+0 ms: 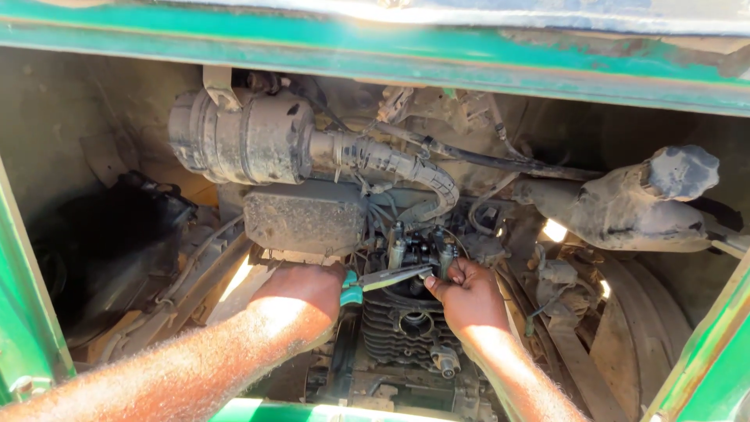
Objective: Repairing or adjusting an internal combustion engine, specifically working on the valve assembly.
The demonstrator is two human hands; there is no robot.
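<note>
I look into a grimy engine bay framed by green bodywork. My left hand (301, 293) grips pliers (380, 279) with teal handles; their metal jaws point right toward a small part on top of the finned engine block (398, 328). My right hand (466, 293) is pinched at the jaw tips, fingers closed on that small part beside two upright metal fittings (446, 255). What the fingers hold is too small to make out.
A dusty cylindrical air filter housing (238, 137) with a ribbed hose (406, 168) hangs above. A rectangular box (305, 219) sits under it. A dirty muffler-like body (625, 207) lies right. Green panel edges (375, 39) frame the opening.
</note>
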